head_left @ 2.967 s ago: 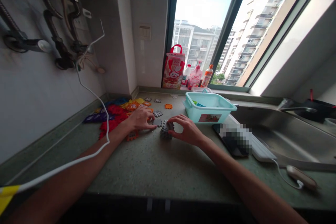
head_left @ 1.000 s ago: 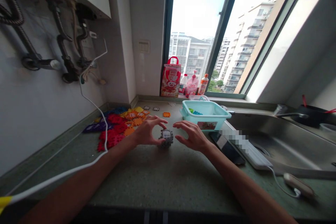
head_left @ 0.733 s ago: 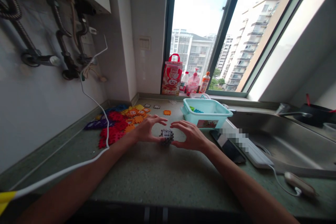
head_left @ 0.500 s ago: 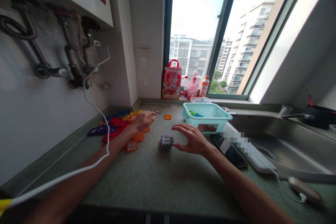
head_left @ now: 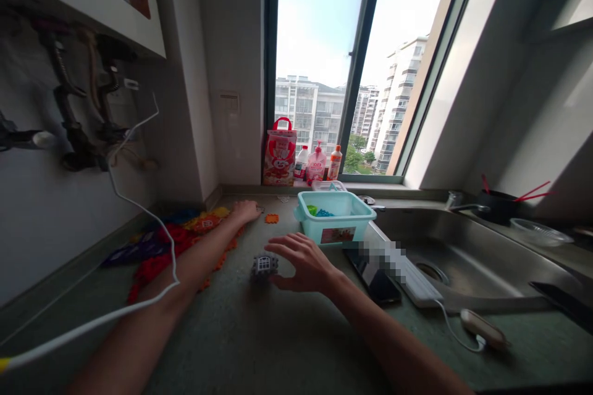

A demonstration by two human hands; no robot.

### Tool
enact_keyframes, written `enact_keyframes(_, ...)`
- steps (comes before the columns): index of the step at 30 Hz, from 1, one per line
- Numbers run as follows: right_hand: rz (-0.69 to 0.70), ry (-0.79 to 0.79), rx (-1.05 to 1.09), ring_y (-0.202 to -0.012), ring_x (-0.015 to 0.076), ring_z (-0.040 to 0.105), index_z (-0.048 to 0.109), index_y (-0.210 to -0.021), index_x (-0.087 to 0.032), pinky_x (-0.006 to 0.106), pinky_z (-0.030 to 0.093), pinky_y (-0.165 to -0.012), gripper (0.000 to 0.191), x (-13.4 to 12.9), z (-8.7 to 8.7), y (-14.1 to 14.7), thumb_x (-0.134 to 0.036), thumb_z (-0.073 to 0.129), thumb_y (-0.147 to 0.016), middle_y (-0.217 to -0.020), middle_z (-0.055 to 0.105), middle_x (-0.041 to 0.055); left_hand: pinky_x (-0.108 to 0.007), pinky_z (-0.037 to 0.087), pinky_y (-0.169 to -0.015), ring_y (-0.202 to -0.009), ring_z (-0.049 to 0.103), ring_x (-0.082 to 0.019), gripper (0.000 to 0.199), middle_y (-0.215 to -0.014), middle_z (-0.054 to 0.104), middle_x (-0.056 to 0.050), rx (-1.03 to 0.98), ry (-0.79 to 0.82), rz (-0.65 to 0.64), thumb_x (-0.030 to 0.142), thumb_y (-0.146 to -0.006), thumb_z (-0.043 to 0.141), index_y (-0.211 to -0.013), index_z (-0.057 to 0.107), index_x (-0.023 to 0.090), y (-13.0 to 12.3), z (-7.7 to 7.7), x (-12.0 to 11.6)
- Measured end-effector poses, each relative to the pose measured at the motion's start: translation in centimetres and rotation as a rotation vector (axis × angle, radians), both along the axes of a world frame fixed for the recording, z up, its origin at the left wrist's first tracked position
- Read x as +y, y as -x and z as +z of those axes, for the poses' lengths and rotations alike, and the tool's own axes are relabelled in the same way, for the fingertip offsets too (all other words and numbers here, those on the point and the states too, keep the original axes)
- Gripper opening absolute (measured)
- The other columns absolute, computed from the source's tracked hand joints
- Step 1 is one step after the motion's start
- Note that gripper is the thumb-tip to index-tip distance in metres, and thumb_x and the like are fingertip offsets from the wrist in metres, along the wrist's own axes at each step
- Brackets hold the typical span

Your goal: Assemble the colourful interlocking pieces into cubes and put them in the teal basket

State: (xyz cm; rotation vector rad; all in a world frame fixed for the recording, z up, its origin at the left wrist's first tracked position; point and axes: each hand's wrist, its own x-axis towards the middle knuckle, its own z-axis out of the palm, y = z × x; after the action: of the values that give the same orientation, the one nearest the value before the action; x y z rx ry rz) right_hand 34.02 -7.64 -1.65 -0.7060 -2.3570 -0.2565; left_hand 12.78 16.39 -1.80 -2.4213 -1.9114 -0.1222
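A grey block assembly with a white window pattern (head_left: 264,265) stands on the counter. My right hand (head_left: 303,262) is beside it, thumb and fingers spread apart, holding nothing. My left hand (head_left: 246,211) reaches to the back of the counter, at the grey pieces (head_left: 260,210) near the wall; its fingertips are small and blurred, so any grip is unclear. An orange piece (head_left: 272,218) lies to the right of it. Red pieces (head_left: 155,262), with purple, blue, yellow and orange ones, are piled under and left of my left forearm.
A light teal bin (head_left: 338,217) holds green and blue pieces. Right of it are a black phone (head_left: 375,278), a white power strip (head_left: 407,271) and a steel sink (head_left: 482,259). A white cable (head_left: 173,259) crosses over my left forearm.
The view has turned to the right, so things appear further left. My left hand has moved from above the orange pieces to the grey pieces at the back. My right hand stays beside the grey block.
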Motion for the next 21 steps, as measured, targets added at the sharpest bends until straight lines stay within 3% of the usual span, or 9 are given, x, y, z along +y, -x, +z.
enact_keyframes(5, -0.077, 0.001, 0.066, -0.111, 0.0288, 0.069, 0.061, -0.134, -0.025, 0.045, 0.055, -0.096, 0.043, 0.6, 0.1, -1.0, -0.046, 0.066, -0.098, -0.13, 0.072, 0.0113, -0.05, 0.048, -0.1, -0.114, 0.07, -0.04, 0.044, -0.116, 0.076, -0.023, 0.064, -0.02, -0.043, 0.053, -0.088, 0.063, -0.11, 0.08, 0.019, 0.2, 0.2, -2.2)
enact_keyframes(11, -0.232, 0.138, 0.159, -0.111, 0.0252, 0.07, 0.066, -0.128, -0.024, 0.038, 0.056, -0.096, 0.026, 2.2, -1.4, -1.9, -0.032, 0.056, -0.106, -0.123, 0.073, 0.0111, -0.042, 0.052, -0.09, -0.102, 0.073, -0.035, 0.038, -0.106, 0.08, -0.017, 0.075, -0.013, -0.176, 0.051, -0.085, 0.066, -0.106, 0.083, 0.024, 0.4, 0.3, -7.1)
enact_keyframes(16, -0.364, 0.334, 0.11, -0.114, 0.0265, 0.071, 0.064, -0.139, -0.022, 0.039, 0.056, -0.101, 0.039, 3.6, -3.4, -2.5, -0.021, 0.059, -0.1, -0.131, 0.072, 0.0122, -0.039, 0.05, -0.094, -0.106, 0.073, -0.033, 0.043, -0.109, 0.081, -0.011, 0.046, -0.012, -0.311, 0.06, -0.088, 0.063, -0.112, 0.082, 0.03, 0.5, 0.0, -11.4)
enact_keyframes(18, -0.347, 0.377, 0.076, -0.122, 0.0277, 0.068, 0.059, -0.146, -0.024, 0.041, 0.053, -0.106, 0.046, 4.0, -4.2, -2.6, -0.024, 0.061, -0.1, -0.139, 0.069, 0.0119, -0.036, 0.05, -0.096, -0.109, 0.072, -0.03, 0.046, -0.114, 0.08, -0.008, -0.009, -0.001, -0.4, 0.063, -0.09, 0.061, -0.118, 0.08, 0.031, 1.1, -0.1, -12.4)
enact_keyframes(21, -0.288, 0.388, 0.015, -0.132, 0.0279, 0.062, 0.057, -0.15, -0.028, 0.043, 0.049, -0.112, 0.047, 4.4, -5.0, -2.2, -0.031, 0.059, -0.103, -0.147, 0.063, 0.0099, -0.033, 0.048, -0.102, -0.116, 0.069, -0.026, 0.042, -0.125, 0.077, -0.006, -0.157, -0.05, -0.515, 0.051, -0.097, 0.057, -0.127, 0.076, 0.028, 2.7, -0.3, -13.0)
